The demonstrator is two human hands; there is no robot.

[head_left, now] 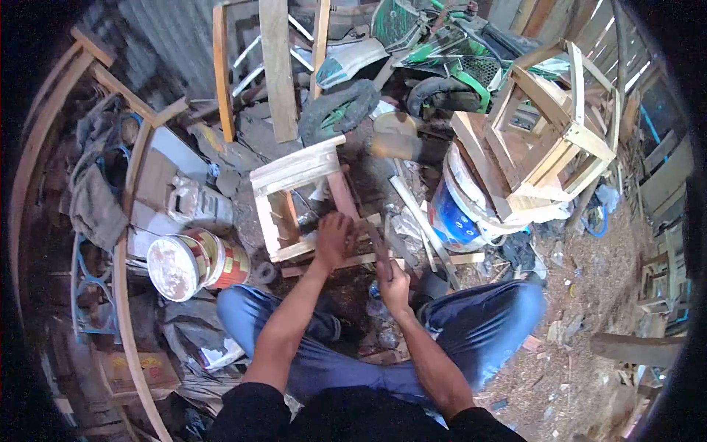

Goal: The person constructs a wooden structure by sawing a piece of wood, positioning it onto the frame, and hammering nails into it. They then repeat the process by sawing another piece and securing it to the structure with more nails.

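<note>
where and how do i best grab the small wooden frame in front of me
Grip the small wooden frame by its pale left rail, coming from the left: that bar is narrow, with an opening beside it where fingers could probably curl round.

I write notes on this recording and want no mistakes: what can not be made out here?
All in the head view:
Tool: its end is inside the right hand; kind unclear.
Left hand: fingertips blurred, contact unclear.
Brown thing beyond them: too blurred to name.
Blue bucket: wood on top hides its inside.
Box: print too small.
</note>
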